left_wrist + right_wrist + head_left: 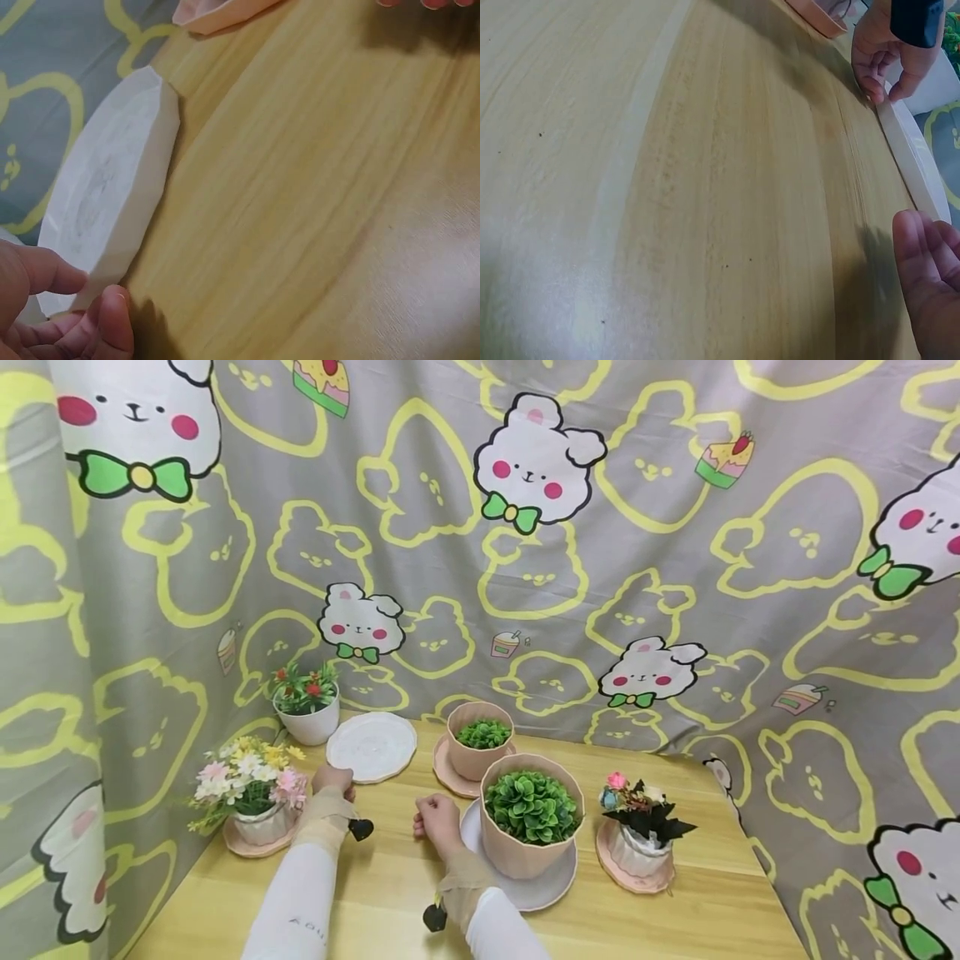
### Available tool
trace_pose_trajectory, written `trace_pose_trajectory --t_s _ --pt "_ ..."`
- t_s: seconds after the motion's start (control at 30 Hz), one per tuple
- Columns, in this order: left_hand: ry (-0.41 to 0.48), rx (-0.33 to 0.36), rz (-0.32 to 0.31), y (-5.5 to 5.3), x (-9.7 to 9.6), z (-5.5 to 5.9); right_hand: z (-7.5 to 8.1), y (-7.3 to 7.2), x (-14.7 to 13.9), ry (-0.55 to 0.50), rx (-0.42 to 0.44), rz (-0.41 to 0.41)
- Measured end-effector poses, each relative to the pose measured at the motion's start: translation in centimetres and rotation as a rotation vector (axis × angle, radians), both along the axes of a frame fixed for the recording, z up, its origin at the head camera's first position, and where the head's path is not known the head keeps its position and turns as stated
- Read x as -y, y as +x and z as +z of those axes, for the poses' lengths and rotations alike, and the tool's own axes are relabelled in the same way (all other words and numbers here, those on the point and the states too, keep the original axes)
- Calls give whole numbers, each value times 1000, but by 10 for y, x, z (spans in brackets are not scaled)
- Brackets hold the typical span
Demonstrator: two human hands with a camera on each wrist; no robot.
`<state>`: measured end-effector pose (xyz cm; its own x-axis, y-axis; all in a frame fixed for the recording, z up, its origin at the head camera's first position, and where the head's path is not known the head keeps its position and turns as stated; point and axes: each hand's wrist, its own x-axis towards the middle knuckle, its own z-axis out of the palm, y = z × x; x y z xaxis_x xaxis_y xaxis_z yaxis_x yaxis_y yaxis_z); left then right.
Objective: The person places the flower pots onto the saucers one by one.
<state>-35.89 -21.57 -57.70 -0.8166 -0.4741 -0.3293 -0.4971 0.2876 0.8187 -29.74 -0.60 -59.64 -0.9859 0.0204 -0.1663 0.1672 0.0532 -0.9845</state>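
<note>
At the near left edge of a white plant saucer point(371, 747), my left hand point(332, 781) pinches the rim. The left wrist view shows the thumb point(56, 271) on the rim and the other fingers below it. My right hand point(438, 820) hovers over the table with its fingers loosely bent and nothing in them. Just right of it stands a large pink pot point(528, 856) of green leaves on a pale saucer point(525, 895). Behind that, a smaller pink pot point(480, 760) of greenery sits on a pink saucer point(450, 774).
On the left, a white pot of pastel flowers point(258, 827) stands on a pink saucer, near my left forearm. A white pot with red blooms point(311, 722) is behind it. At right, another flower pot point(641, 856) sits on a pink saucer. A patterned curtain point(540, 635) surrounds the wooden table point(390, 893).
</note>
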Motion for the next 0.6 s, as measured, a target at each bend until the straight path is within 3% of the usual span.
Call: trace_pose_trajectory --t_s 0.13,0.33,0.47,0.6 --pt "2 -20 -27 14 -2 5 1 0 -1 119 -74 30" --pt "-88 -60 -108 33 -2 8 4 -1 -2 571 -365 59" --pt "-49 -75 -139 41 0 5 5 0 -3 697 -429 92" --pt "11 -77 -143 46 1 -1 5 1 -4 744 -426 107"
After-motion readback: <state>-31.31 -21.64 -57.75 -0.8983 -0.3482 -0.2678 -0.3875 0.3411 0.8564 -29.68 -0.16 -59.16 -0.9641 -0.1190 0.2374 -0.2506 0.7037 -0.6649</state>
